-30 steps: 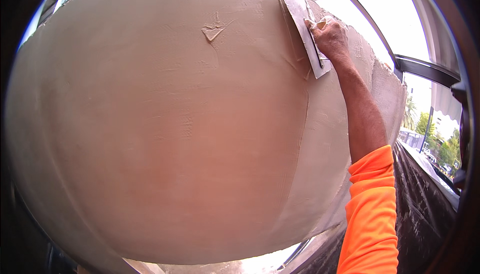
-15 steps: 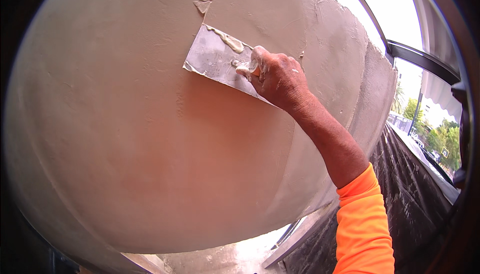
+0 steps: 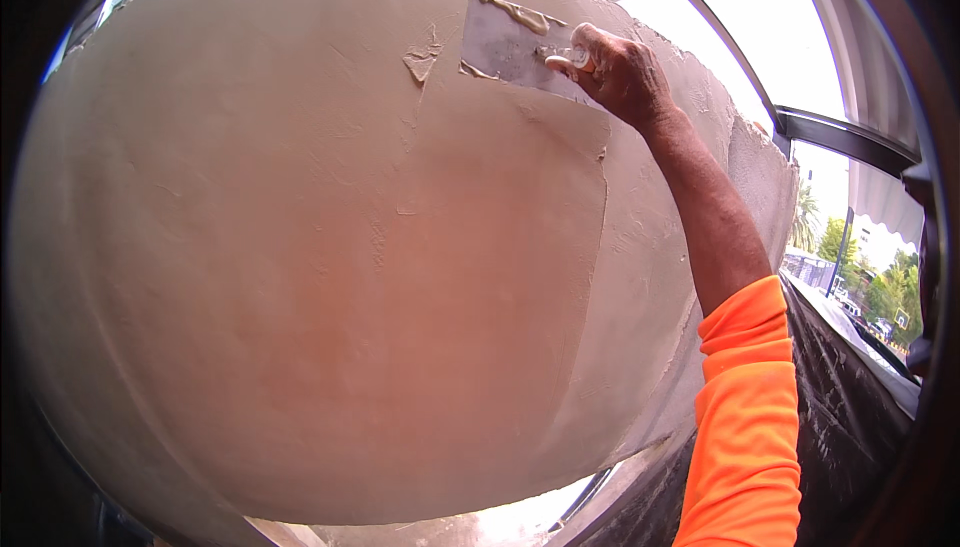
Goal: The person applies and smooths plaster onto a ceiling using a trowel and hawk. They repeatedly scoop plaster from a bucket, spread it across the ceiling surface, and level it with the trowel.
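My right hand (image 3: pixel 620 77), in an orange sleeve, is closed on the handle of a flat steel trowel (image 3: pixel 500 42), its blade laid near-horizontal against the upper right of a wide curved panel coated in wet beige plaster (image 3: pixel 300 277). Thick plaster clings to the blade's top and bottom edges. Left of the trowel is a small raised ridged patch (image 3: pixel 420 62) in the coat, and rough seams run down the panel's right side. My left hand is out of the picture.
Dark curved metal framing (image 3: pixel 840 137) arches above and right of the panel. Black plastic sheeting (image 3: pixel 840 387) hangs at lower right. Trees (image 3: pixel 880 297), a pale canopy and vehicles show beyond. A pale sunlit surface shows beneath the panel's lower edge.
The trowel swung from steeply angled at the upper right to near-horizontal lower toward the middle. Since then my right hand has carried it up and to the right.
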### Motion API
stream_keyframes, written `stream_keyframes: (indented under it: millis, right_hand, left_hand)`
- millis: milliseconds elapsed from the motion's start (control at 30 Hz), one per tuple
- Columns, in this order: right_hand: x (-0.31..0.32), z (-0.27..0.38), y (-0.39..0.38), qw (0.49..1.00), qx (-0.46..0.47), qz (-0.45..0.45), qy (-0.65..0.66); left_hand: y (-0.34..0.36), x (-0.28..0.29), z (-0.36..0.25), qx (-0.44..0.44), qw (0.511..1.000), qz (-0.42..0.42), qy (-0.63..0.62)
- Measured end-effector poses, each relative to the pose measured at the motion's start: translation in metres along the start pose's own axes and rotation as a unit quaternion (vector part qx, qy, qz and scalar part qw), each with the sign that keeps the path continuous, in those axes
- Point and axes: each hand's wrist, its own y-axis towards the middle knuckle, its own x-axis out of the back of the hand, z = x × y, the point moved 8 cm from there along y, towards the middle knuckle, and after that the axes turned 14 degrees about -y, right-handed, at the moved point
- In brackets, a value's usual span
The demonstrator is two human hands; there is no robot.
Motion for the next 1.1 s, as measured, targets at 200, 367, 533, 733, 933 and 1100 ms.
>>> stream_keyframes:
  millis: [200,367,533,733,933,1100]
  right_hand:
    - [-0.033,-0.039,0.055,0.993,-0.071,0.094,-0.02]
    - [-0.026,0.016,0.001,0.988,-0.008,0.147,0.051]
    - [-0.014,-0.043,-0.036,0.966,-0.239,0.095,0.039]
    - [-0.042,-0.105,-0.024,0.929,-0.34,0.144,0.018]
    - [-0.045,-0.054,0.038,0.959,-0.234,0.15,0.054]
    - [-0.028,0.066,0.046,0.982,-0.092,0.135,0.093]
  left_hand:
    - [-0.001,-0.002,0.015,0.07,0.991,-0.027,-0.112]
    - [0.0,-0.012,0.019,0.088,0.987,-0.025,-0.136]
    - [-0.001,-0.013,0.016,0.085,0.989,-0.004,-0.117]
    - [-0.001,-0.004,0.023,0.073,0.995,-0.015,-0.071]
    - [-0.006,-0.007,0.053,0.133,0.97,-0.073,-0.191]
    - [-0.002,-0.005,0.054,0.134,0.963,-0.056,-0.227]
